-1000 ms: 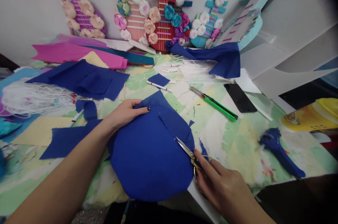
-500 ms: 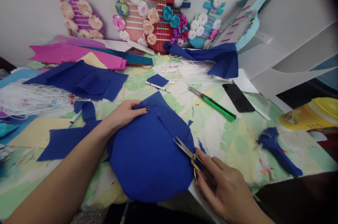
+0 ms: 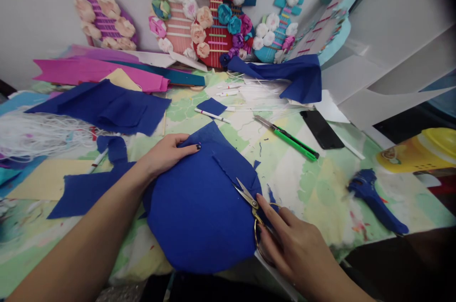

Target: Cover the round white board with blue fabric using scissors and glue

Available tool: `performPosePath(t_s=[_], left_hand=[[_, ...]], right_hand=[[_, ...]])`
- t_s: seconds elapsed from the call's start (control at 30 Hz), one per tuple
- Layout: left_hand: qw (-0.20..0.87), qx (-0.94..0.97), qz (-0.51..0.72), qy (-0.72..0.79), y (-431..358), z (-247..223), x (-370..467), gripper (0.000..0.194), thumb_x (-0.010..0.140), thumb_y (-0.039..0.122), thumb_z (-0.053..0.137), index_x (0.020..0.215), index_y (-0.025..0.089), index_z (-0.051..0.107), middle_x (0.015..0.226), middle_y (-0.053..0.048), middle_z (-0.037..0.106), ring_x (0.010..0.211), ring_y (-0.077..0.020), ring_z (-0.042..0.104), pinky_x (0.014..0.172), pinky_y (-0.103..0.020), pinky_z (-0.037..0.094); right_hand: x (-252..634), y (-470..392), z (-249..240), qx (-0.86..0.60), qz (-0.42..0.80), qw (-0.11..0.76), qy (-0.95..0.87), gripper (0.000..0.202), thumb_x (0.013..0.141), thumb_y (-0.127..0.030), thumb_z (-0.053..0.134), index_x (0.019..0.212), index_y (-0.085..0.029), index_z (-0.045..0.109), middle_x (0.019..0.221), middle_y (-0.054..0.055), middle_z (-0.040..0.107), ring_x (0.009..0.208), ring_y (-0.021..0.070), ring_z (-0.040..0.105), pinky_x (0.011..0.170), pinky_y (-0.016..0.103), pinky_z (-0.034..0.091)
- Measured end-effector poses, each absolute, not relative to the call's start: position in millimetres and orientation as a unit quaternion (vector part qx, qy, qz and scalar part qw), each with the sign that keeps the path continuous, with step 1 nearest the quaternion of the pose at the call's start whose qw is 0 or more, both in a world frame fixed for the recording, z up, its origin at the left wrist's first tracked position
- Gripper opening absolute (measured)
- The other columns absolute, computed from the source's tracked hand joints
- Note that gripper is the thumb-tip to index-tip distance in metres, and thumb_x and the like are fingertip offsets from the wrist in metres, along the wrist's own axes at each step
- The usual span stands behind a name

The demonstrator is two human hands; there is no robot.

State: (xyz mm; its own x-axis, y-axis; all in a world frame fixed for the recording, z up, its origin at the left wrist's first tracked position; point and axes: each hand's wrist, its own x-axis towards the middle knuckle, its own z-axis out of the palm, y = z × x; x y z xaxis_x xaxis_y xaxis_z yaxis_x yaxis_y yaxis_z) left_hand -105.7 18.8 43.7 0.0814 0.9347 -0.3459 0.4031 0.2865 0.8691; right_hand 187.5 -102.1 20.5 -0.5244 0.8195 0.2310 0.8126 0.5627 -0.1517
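Note:
A rounded, many-sided blue piece (image 3: 199, 212), covered in crepe paper or cloth, lies at the table's near edge. My left hand (image 3: 171, 152) grips its upper left border, thumb on top, the other fingers partly hidden. In my right hand (image 3: 288, 240) are gold-handled scissors (image 3: 253, 203), my fingers through the loops. Their blades are parted and point up and left over the piece's right side, by a slit in the blue sheet. Small blue scraps (image 3: 256, 164) lie just beyond the right border.
A green utility knife (image 3: 292, 143), a black phone (image 3: 322, 129) and a blue glue gun (image 3: 375, 202) lie to the right, near a yellow container (image 3: 420, 152). Blue sheets (image 3: 103, 107) and white cord (image 3: 42, 133) are at left. Flower-decorated guitar shapes (image 3: 215, 22) lean on the wall.
The scissors and my right hand have shifted slightly left, and the blades stand a little wider apart. My left hand keeps its hold on the blue piece. The view has tilted slightly.

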Motion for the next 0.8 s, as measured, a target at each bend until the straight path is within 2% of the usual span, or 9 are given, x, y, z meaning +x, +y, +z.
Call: performPosePath(t_s=[0.13,0.6,0.8], left_hand=[[0.512,0.531,0.262,0.622,18.8,44.2,-105.4,0.034,0.069,0.045,0.065,0.089,0.017,0.066,0.079,-0.003,0.069,0.067,-0.0182,0.063,0.060,-0.027,0.049],[0.506,0.542,0.260,0.618,18.1,44.7,-105.4,0.034,0.070,0.048,0.065,0.087,0.018,0.065,0.079,-0.003,0.068,0.067,-0.0181,0.062,0.058,-0.026,0.048],[0.510,0.539,0.263,0.617,17.2,45.9,-103.9,0.035,0.070,0.048,0.065,0.086,0.017,0.064,0.078,-0.003,0.066,0.065,-0.0169,0.060,0.058,-0.026,0.047]], right_hand=[[188.7,-99.6,19.7,-0.449,0.004,0.144,-0.882,0.046,0.094,-0.025,0.032,0.130,-0.004,0.052,0.074,0.010,0.063,0.051,0.0143,0.059,0.042,0.026,0.045],[187.0,-94.3,17.2,-0.421,-0.076,0.123,-0.896,0.041,0.096,-0.026,0.036,0.125,-0.006,0.057,0.070,0.009,0.064,0.048,0.0141,0.059,0.039,0.026,0.040],[187.6,-93.8,12.8,-0.413,-0.083,0.124,-0.898,0.040,0.096,-0.022,0.036,0.125,-0.004,0.056,0.068,0.008,0.064,0.046,0.0138,0.058,0.038,0.027,0.038]])
